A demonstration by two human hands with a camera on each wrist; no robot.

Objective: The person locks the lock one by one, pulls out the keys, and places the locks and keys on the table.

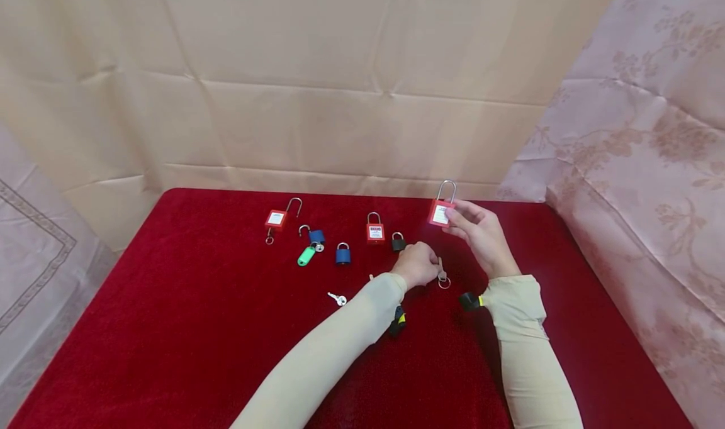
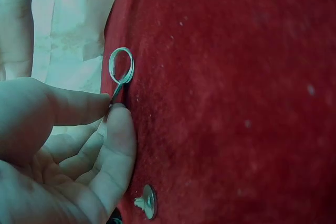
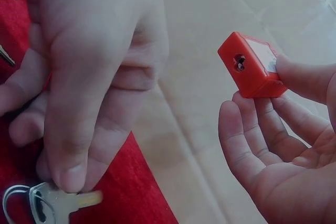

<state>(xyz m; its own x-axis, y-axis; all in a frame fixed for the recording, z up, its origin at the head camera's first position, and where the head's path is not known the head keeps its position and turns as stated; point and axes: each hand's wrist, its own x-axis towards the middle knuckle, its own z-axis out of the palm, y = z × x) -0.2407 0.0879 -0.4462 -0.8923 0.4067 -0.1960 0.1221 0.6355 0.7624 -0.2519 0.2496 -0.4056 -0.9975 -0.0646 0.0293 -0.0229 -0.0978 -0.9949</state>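
head view: left hand (image 1: 418, 265) pinches a flat metal key (image 1: 442, 275), right hand (image 1: 478, 234) a boxy red padlock (image 1: 439, 214), over plush cloth (image 1: 198, 328).

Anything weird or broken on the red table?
Nothing looks broken, but the leftmost red padlock and the blue padlock by the green tag look odd: their shackles are open, while the middle red padlock is shut.

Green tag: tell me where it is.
In the head view, the green tag lies left of centre on the red cloth, just below the open blue padlock.
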